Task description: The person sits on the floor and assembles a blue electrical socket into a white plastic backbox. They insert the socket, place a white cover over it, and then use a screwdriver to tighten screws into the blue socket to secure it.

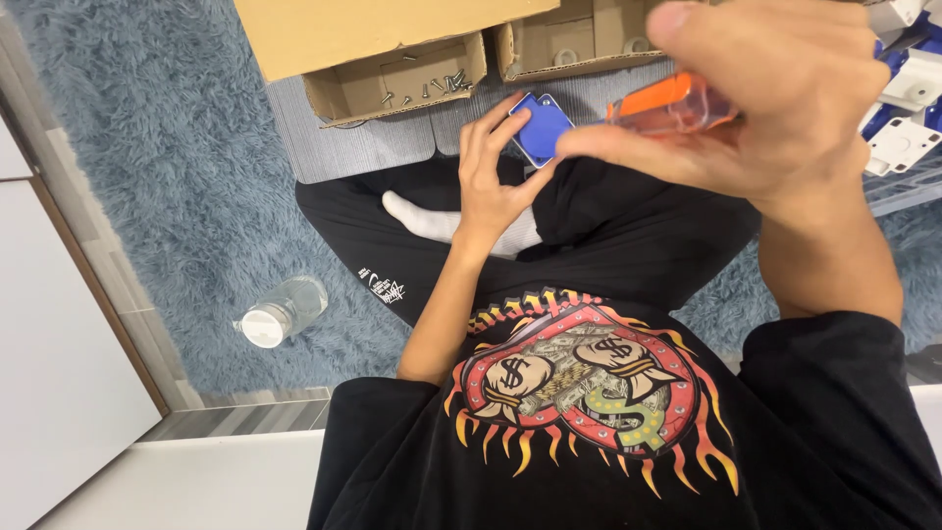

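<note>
At far left, a clear plastic bottle [282, 312] lies on its side on the blue shag rug [167, 157]. Above centre, an open cardboard box [392, 83] contains loose screws [442, 86]. The left hand [491, 177] is raised over the lap, fingers closed on the edges of a small blue square part [540, 128]. Just right of it, the right hand [765, 98] is wrapped around the orange translucent handle of a screwdriver [667, 103], pointed toward the part. White and blue pieces [903, 108] lie at far right.
</note>
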